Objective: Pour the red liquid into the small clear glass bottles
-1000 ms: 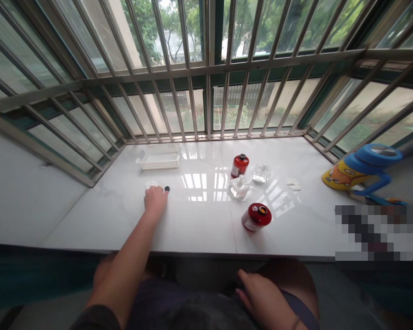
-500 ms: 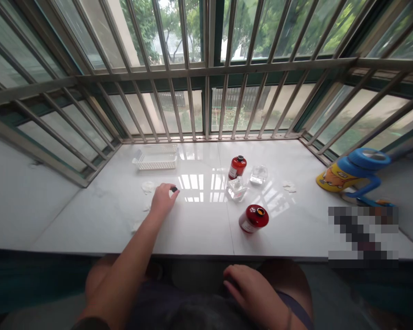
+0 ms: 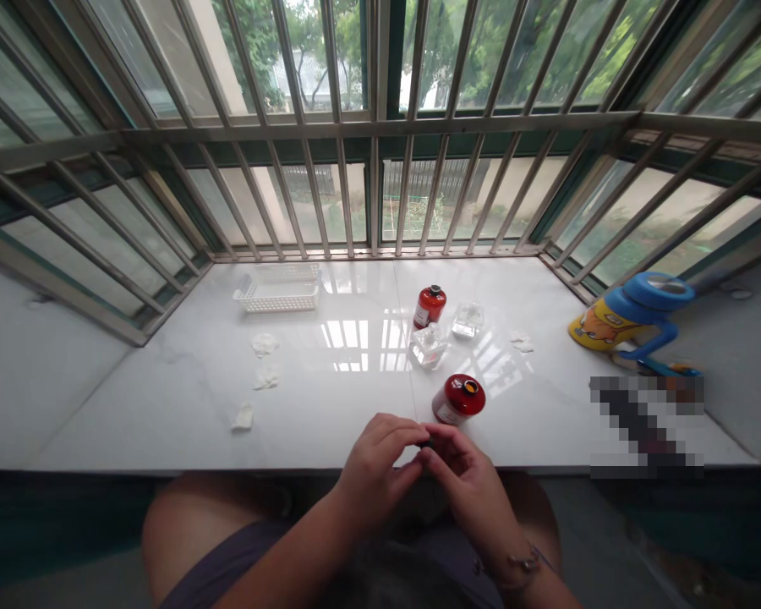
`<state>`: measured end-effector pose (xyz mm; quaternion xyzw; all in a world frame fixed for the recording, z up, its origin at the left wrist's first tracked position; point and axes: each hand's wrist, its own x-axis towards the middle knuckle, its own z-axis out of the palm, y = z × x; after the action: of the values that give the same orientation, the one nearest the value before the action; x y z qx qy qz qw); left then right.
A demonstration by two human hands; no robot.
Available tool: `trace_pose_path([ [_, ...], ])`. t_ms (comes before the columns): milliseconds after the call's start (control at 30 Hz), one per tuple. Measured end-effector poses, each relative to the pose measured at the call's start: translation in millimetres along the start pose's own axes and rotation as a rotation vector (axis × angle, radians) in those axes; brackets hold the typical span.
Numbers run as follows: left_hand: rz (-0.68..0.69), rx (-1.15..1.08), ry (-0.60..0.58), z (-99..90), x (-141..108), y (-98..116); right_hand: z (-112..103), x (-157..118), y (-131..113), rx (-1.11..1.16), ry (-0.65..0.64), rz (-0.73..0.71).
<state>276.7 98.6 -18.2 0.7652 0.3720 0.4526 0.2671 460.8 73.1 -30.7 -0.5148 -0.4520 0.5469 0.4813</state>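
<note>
At the counter's front edge, a small black cap (image 3: 425,443) is pinched between my two hands. My left hand (image 3: 377,465) grips it from the left with thumb and fingertips. On its other side, my right hand (image 3: 469,478) has closed its fingertips on it, partly hiding it. Just beyond my right hand stands a dark red bottle (image 3: 457,402) with an uncovered neck. Farther back are a smaller red bottle (image 3: 429,308) with a dark top, a clear glass bottle (image 3: 428,348) and a low clear glass container (image 3: 468,321).
A white perforated basket (image 3: 277,300) sits at the back left of the white counter (image 3: 342,406). Crumpled white tissues (image 3: 244,418) lie on the left, another tissue (image 3: 521,342) on the right. A yellow and blue cup (image 3: 627,317) stands far right. Metal bars (image 3: 380,128) line the window.
My left hand has brought the black cap from the left of the counter to the front edge. My right hand has risen from my lap to meet it.
</note>
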Motion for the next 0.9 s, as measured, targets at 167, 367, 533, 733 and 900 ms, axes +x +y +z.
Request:
trace_pose_path([
  [167, -0.166, 0.033, -0.066, 18.1, 13, -21, -38, 14, -23, -0.455, 0.277, -0.255],
  [367, -0.289, -0.094, -0.147, 64.4, 53, -44, -68, 45, -39, -0.881, 0.368, -0.590],
  [533, -0.210, -0.175, -0.161, 95.2, 80, -53, -71, 60, -30, -1.009, 0.308, -0.585],
  [733, -0.185, -0.200, -0.157, 98.5, 84, -59, -68, 59, -26, -1.003, 0.293, -0.618],
  [900, -0.216, -0.158, -0.174, 97.0, 82, -56, -67, 42, -22, -0.891, 0.386, -0.509],
])
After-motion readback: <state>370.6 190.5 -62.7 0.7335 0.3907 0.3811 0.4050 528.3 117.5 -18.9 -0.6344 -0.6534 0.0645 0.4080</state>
